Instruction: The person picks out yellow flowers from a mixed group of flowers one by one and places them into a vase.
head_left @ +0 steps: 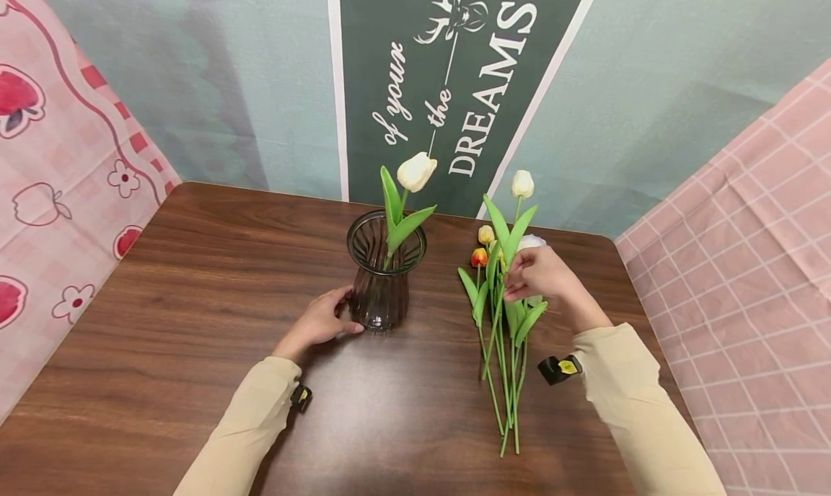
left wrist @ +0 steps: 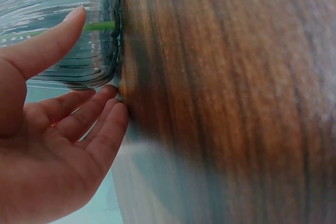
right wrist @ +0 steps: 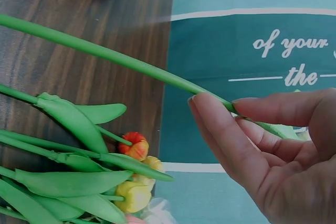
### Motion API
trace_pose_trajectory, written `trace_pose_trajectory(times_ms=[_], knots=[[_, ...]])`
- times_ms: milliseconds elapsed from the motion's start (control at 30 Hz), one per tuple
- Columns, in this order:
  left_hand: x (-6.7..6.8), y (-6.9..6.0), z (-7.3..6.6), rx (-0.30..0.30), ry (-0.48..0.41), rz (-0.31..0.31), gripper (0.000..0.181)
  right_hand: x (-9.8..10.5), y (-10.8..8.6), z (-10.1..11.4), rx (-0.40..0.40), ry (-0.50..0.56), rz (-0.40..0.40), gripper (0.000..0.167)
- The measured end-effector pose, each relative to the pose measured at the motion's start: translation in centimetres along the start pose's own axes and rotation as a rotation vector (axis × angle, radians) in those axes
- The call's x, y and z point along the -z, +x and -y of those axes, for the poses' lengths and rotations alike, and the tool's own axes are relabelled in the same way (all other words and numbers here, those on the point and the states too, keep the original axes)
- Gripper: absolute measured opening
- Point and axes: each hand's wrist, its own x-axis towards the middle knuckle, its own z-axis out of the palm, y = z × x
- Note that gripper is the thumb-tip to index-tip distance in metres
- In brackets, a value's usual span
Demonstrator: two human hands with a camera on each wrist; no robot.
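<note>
- Though glare pales its front middle, dark brown table (head_left: 162, 337) spreads beneath vase, flowers and hands.
- Behind it, blue-green backdrop (head_left: 149, 85); darker panel bears a stag's head and white lettering: "of your", "the", "DREAMS".
- Pink cloths flank the table: fruit-and-flower print (head_left: 58, 157) on the left, white-lined check (head_left: 733, 265) on the right.
- Beige sleeves on both forearms.
- Loose flower bundle (head_left: 515, 317) lying on the table beneath the right hand, stems toward the person.
- Dark ribbed glass vase (head_left: 379, 298), upright near table centre, to the left of the bundle.
- Held white tulip (head_left: 519, 229), slanted over the bundle, bloom toward the backdrop; its stem runs clear above the others in the right wrist view.
- White tulip in the vase (head_left: 409, 224): bloom and two leaves above the rim, stem visible through glass.
- Left hand (head_left: 321, 319): fairly straight, relaxed fingers and thumb touching the vase's lower side.
- Right hand (head_left: 540, 272): pinching the held tulip's stem between thumb and fingers.
- Blooms in the bundle: orange-red one (head_left: 479, 257), yellow ones, a pale one partly hidden by the hand.
</note>
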Motion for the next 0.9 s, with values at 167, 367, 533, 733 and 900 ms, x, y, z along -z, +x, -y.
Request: trace_pose_trajectory(times_ms=[167, 367, 533, 733, 900], knots=[[0.0, 0.0, 0.1, 0.000, -0.012, 0.005, 0.077, 0.2, -0.6, 0.6, 0.009, 0.011, 0.012, 0.005], [0.0, -0.1, 0.4, -0.043, -0.016, -0.015, 0.079, 0.4, -0.9, 1.0, 0.006, 0.102, 0.016, 0.006], [0.0, -0.1, 0.2, -0.018, -0.020, 0.002, 0.078, 0.8, -1.1, 1.1, 0.016, 0.152, 0.023, 0.007], [0.1, -0.1, -0.1, -0.001, 0.007, 0.005, 0.078, 1.0, -1.3, 1.3, 0.056, 0.178, 0.032, 0.007], [0.1, 0.0, 0.0, 0.000, 0.004, 0.003, 0.077, 1.0, -1.4, 1.7, 0.083, 0.201, 0.023, 0.005]])
